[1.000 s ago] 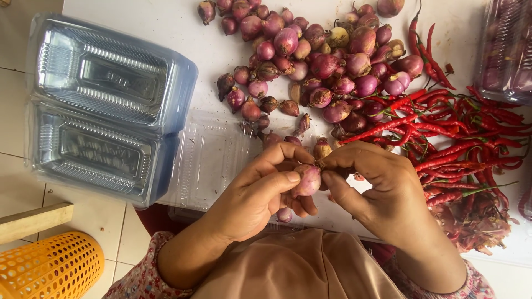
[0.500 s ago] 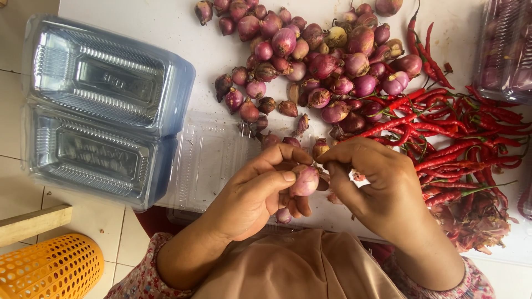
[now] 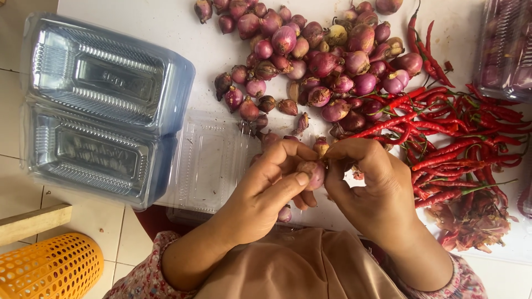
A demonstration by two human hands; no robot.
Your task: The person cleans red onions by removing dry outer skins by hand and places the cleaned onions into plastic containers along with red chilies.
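Observation:
My left hand grips a small reddish shallot between thumb and fingers, close to my chest. My right hand pinches at the shallot's tip, its fingertips touching the skin. Just beyond both hands a heap of purple-red shallots lies on the white table. A pile of long red chillies spreads to the right of my right hand. One more shallot lies below my left hand near the table's edge.
A stack of clear plastic clamshell boxes sits at the table's left. An open clear box lies flat beside my left hand. Another clear box holding shallots is at the far right. An orange mesh basket stands on the tiled floor, bottom left.
The shallot has turned slightly in my left hand, and my right fingers have shifted along its tip. Both hands stay in the same place.

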